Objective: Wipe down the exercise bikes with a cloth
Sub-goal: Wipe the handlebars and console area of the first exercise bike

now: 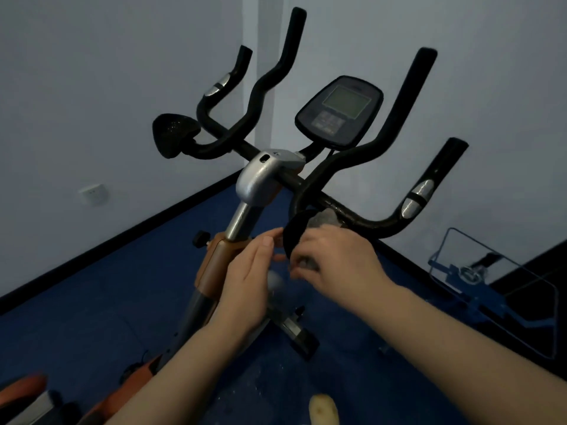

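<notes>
Head view. Exercise bike (260, 179) stands in a room corner on blue floor (92, 302), its handlebars (337, 176) and console (339, 113) facing the wearer. Both hands meet at the near right elbow pad (296, 233), a black padded disc on the bar.

Right hand (334, 259) is curled, fingers pinching a grey cloth (325, 219) against the pad; cloth shows above the knuckles and again under the fingers near the pad's lower edge. Left hand (248, 280) is open, its fingertips toward the pad's edge (touching or just short, cannot tell).

Judgement: cloth looks soft, light and limp, so bunching it in the fingers suits. The pad probably gives under pressure and may swivel; steadying its rim with the free hand seems sensible. The foam-covered bars likely drag on fabric rather than slip.

A blue frame (478, 289) stands apart at right.
</notes>
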`<control>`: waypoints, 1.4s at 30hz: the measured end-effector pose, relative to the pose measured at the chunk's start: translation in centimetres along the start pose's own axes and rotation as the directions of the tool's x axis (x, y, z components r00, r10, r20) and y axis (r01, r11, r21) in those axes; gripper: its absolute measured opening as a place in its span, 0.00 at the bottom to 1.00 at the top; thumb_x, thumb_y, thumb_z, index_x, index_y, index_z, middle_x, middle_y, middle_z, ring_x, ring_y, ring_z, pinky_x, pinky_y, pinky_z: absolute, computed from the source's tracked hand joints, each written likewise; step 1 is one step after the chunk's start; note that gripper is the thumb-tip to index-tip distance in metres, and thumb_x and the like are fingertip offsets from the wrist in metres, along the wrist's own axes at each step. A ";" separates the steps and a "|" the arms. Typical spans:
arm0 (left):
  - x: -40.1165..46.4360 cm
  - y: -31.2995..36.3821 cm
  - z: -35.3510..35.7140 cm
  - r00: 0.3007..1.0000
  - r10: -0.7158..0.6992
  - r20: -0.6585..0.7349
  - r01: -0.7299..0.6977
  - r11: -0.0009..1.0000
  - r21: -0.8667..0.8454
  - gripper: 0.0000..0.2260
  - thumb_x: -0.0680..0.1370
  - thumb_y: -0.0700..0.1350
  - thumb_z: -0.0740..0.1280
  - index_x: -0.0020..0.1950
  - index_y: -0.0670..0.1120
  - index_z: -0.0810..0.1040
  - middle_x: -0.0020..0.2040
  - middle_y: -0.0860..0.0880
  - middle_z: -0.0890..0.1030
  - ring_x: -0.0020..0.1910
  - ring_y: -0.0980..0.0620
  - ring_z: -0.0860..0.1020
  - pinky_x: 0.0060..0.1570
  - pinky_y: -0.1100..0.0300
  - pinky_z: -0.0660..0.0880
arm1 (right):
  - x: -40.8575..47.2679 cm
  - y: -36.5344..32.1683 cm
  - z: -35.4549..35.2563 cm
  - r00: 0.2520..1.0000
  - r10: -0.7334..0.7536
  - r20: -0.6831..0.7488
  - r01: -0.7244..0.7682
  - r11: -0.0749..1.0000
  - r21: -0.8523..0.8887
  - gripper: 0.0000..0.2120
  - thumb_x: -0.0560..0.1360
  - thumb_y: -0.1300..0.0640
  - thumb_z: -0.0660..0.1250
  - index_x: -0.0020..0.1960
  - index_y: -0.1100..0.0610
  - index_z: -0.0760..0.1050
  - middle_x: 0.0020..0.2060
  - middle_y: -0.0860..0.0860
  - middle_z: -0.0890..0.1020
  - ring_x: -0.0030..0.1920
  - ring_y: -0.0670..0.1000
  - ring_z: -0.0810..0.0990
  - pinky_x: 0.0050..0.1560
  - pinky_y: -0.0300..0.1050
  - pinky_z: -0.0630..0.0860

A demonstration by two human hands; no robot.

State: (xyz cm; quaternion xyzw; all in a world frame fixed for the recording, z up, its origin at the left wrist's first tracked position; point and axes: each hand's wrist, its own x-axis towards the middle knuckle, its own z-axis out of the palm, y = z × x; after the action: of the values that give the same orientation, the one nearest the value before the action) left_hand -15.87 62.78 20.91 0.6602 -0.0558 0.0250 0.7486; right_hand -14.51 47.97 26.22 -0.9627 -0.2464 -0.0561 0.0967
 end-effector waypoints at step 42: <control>1.5 -0.7 5.1 0.977 0.133 -0.168 -0.075 0.946 0.314 0.17 0.76 0.51 0.62 0.65 0.58 0.71 0.61 0.57 0.74 0.62 0.60 0.73 0.62 0.51 0.73 | -2.6 4.0 -0.9 0.942 0.297 -0.153 -0.199 0.867 0.456 0.05 0.69 0.52 0.72 0.40 0.46 0.76 0.44 0.39 0.75 0.47 0.40 0.74 0.44 0.31 0.69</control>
State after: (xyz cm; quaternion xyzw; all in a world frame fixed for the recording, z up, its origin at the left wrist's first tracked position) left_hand -14.54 57.62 20.97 0.7589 -0.0155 0.1348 0.6369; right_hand -14.91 43.09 26.07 -0.9284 -0.1140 -0.0921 0.3415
